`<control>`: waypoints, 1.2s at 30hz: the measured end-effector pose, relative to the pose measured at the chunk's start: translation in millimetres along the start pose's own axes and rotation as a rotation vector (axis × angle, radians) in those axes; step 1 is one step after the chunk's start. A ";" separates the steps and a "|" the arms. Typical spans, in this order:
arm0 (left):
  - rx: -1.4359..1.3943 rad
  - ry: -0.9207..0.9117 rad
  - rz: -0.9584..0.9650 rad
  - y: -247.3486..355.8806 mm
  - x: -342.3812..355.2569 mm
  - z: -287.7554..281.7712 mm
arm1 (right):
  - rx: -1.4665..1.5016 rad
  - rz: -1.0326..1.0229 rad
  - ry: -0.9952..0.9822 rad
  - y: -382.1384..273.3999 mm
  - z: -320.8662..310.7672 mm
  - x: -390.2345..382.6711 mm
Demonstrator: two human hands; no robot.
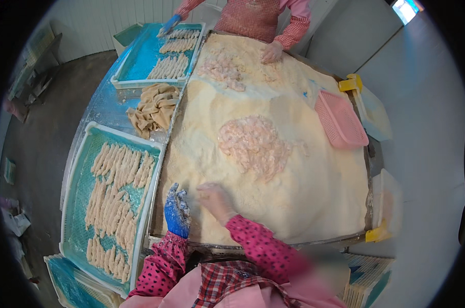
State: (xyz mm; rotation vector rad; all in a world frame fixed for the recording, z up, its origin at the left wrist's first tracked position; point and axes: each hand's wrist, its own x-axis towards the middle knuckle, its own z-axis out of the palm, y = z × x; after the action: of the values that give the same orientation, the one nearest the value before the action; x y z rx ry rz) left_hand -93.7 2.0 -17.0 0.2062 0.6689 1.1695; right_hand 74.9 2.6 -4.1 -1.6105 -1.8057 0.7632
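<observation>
My left hand, in a blue glove caked with white powder, is over the table's left edge. Its fingers point up and look apart, and I see nothing in them. Close to its right, my right hand, in a thin clear glove, rests low on the pale flour-like powder. Those fingers look curled down and drawn together; whatever may be under them is hidden. Beyond my hands lies a heap of raw pinkish meat pieces on the powder. Left of my hands, a blue-green tray holds rows of coated meat strips.
Across the table a person in a checked apron works beside another meat pile and a second tray. A crumpled tan cloth lies between the trays. A pink basket stands at the right edge; stacked trays are below.
</observation>
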 end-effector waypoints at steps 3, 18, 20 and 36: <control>0.050 0.247 0.102 -0.1 -4.2 27.5 | 0.016 0.051 -0.168 -8.0 14.1 14.1; 0.109 -0.493 0.581 -79.7 -43.3 133.8 | 0.242 -0.258 0.319 -75.1 -49.7 -62.4; 0.352 -0.555 0.296 -70.6 -43.0 120.3 | 0.215 -0.269 0.377 -68.2 -54.4 -67.8; 1.239 -0.498 0.115 -62.4 7.7 41.9 | 0.436 0.210 0.598 -29.6 -64.7 -68.3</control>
State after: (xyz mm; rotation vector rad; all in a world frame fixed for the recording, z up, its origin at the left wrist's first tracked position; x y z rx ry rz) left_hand -18.9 -8.1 -16.8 1.5366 0.8554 0.6163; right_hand 110.3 -66.4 56.8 -1.5270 -0.9842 0.6201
